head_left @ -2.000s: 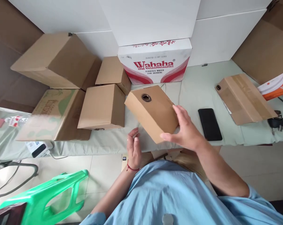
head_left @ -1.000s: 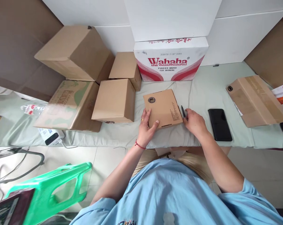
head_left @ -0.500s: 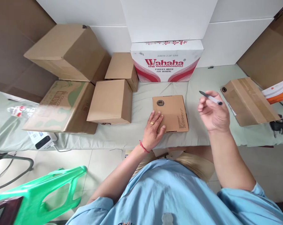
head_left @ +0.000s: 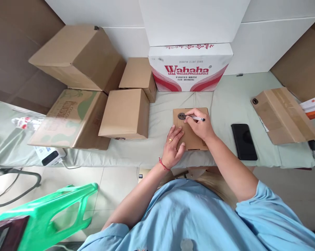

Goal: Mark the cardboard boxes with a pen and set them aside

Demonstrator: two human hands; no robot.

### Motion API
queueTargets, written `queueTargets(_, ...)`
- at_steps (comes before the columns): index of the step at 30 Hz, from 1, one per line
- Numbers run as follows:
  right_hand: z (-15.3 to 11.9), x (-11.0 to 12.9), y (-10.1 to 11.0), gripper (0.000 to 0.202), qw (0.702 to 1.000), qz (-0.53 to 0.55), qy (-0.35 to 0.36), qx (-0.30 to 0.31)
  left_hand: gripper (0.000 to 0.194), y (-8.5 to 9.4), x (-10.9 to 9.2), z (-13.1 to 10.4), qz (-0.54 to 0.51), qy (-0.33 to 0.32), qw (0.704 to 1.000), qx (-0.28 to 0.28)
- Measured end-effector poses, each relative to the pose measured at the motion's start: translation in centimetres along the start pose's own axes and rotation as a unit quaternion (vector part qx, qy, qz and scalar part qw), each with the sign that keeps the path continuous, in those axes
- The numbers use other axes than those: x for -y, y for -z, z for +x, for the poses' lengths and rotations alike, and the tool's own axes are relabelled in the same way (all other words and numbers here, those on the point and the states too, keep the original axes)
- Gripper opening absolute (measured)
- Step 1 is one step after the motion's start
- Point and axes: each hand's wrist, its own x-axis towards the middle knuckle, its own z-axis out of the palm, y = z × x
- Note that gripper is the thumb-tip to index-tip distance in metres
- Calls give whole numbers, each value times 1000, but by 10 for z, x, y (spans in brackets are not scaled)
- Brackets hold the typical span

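Near the front edge of the cloth-covered surface, right before you, lies the small flat box, its printed dark round mark at the upper left corner. Your right hand is above it, fingers pinched narrowly around the pen, which slants with its writing end at the mark; whether the tip touches the cardboard you cannot tell. Your left hand rests on the box's left edge, fingers slightly spread and laid flat, gripping nothing. Right of your right forearm lies the black phone, with the taped box beyond it. Behind stands the Wahaha carton; brown boxes stand to your left.
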Motion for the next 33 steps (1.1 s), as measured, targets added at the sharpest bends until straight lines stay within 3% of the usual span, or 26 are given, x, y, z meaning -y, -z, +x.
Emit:
queueTargets(14,1,1,-3,15,998,-60,-6,11,45,-1,-1,-1,-11,0,1000,-6)
queueTargets(24,-1,1,-2,13,998,-39,14,40,44,-1,-2,1,-9,-6,1000,-8)
queueTargets(27,-1,1,-2,9,999,-49,21,-11,44,-1,-2,2,-6,-5,1000,-5)
queueTargets(30,-4,3,4,12,987,-55,45,-144,44,-2,-3,-1,6,0,1000,-12)
queueTargets(33,-15,0,19,25,968,-35,52,-245,58,-3,-2,-8,12,78,996,-36)
